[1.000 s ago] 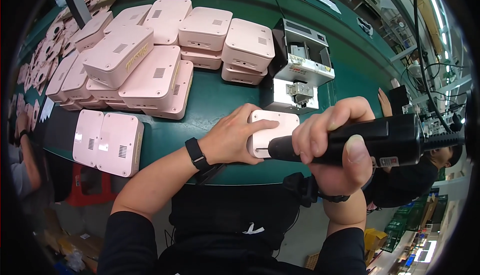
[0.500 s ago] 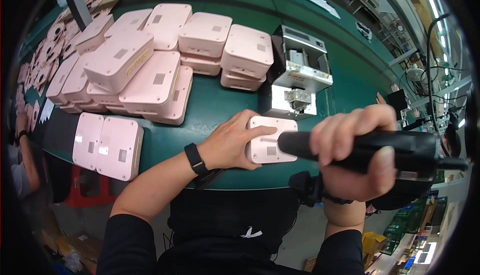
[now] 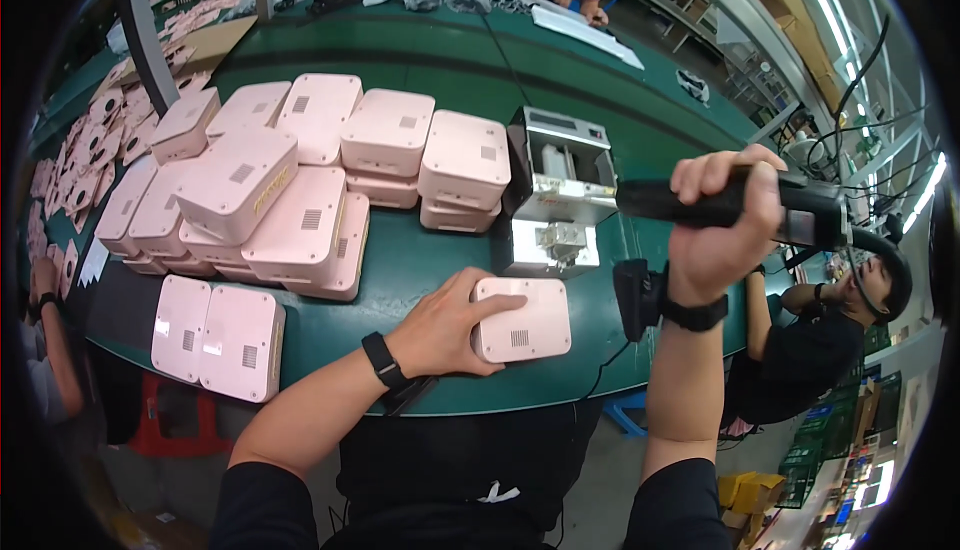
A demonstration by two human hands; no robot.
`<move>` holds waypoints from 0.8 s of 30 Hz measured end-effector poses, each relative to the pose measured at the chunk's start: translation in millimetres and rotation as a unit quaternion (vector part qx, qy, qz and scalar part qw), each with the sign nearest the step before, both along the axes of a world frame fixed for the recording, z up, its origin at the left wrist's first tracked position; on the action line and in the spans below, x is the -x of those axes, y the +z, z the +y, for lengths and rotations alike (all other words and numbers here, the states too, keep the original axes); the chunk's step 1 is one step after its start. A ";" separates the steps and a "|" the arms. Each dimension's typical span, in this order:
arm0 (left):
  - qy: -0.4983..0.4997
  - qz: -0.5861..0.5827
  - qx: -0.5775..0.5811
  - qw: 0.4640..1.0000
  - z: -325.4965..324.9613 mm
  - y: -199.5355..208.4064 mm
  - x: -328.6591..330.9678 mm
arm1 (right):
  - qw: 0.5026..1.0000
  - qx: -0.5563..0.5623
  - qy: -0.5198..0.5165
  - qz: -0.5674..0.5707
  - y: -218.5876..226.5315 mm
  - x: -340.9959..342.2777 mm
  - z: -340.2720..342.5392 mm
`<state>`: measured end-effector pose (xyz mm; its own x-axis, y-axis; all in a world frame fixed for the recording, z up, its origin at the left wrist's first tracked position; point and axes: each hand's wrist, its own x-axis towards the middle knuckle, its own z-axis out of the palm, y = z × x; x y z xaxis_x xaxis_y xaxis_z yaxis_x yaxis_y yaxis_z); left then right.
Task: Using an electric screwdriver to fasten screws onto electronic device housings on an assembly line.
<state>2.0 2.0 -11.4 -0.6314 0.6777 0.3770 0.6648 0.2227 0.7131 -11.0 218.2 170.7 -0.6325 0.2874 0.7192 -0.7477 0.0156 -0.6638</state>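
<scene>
My left hand (image 3: 446,322) grips the left edge of a pale pink plastic case (image 3: 535,322), its thumb laid across the top. The case lies flat on the green table, showing a small vent grille and corner screw holes. In my right hand (image 3: 728,200) is a black electric screwdriver (image 3: 800,212), held almost level with its nose pointing left. A cable leaves its rear end. The nose is close to the right side of a metal screw feeder (image 3: 568,165), which stands just beyond the case; whether they touch I cannot tell.
Stacked pink cases (image 3: 300,215) fill the left of the table (image 3: 420,390). Two more cases (image 3: 240,345) lie side by side at its front left edge. Flat pink parts (image 3: 100,140) are heaped farther left. A person (image 3: 820,340) is at the right; others work at the far side and left.
My right hand has lifted the screwdriver off the pink case and moved it up toward the screw feeder. My left hand keeps its grip on the case. The view has tilted upward.
</scene>
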 end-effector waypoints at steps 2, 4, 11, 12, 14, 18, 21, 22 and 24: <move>0.003 -0.007 0.005 1.000 -1.3 -1.3 -0.5 | 0.996 0.035 0.066 -0.041 5.3 -16.3 -1.8; 0.006 -0.004 0.010 1.000 -0.6 -1.6 0.2 | 0.996 0.027 0.041 -0.075 -1.6 -12.8 -2.4; 0.005 -0.015 0.020 1.000 0.9 -0.3 -3.3 | 0.985 -0.029 -0.042 -0.168 -24.1 6.5 1.6; 0.007 -0.016 0.022 1.000 0.2 -0.6 -3.7 | 0.982 -0.027 -0.031 -0.187 -25.9 5.9 2.7; 0.006 -0.013 0.021 1.000 0.3 -1.6 -1.8 | 0.974 -0.022 -0.008 -0.227 -29.7 3.9 4.7; 0.011 -0.017 0.020 1.000 -0.5 -3.5 -1.9 | 0.971 0.018 0.061 -0.230 -31.7 -23.7 -5.7; 0.001 -0.011 0.017 1.000 1.4 -2.9 -0.2 | 0.990 0.000 0.042 -0.134 -23.3 -31.7 -11.6; 0.003 -0.011 0.016 1.000 1.0 -3.3 -0.6 | 0.990 0.000 0.040 -0.135 -23.3 -28.4 -10.5; 0.007 -0.009 0.013 1.000 0.0 -3.0 -1.1 | 0.991 -0.022 0.004 -0.130 -22.0 -11.1 -6.4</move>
